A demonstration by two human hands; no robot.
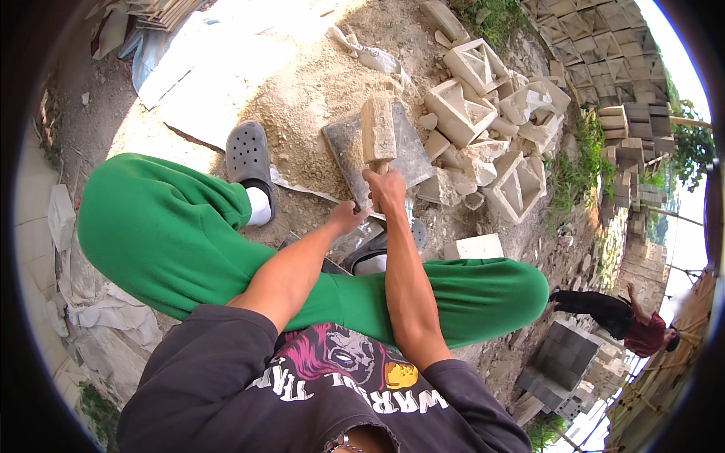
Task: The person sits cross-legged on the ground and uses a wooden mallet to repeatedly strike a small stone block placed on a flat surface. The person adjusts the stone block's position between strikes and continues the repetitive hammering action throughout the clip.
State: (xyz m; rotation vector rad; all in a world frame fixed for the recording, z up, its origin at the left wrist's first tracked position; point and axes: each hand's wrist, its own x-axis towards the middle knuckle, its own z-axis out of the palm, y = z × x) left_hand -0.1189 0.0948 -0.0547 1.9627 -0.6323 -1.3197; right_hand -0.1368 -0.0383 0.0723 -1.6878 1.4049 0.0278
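My right hand [385, 190] is wrapped round the short handle of a wooden mallet [377, 130]. The mallet's pale, dusty block head points away from me, over a dark grey square slab [414, 143] on the ground. Crumbs and powder lie around the slab. Close to the left of the handle's lower end, my left hand [347, 219] is closed; what its fingers hold, if anything, I cannot make out. A whitish sheet or plastic [361, 240] shows just below the hands, between my feet in grey clogs [248, 155].
Broken cream-coloured hollow blocks [461, 109] are heaped right of the slab. A white plastic bag [370, 57] lies on crushed rubble [291, 106] beyond. Stacked blocks [615, 57] line the far right. Another person [642, 325] stands at the right, near grey blocks [563, 355].
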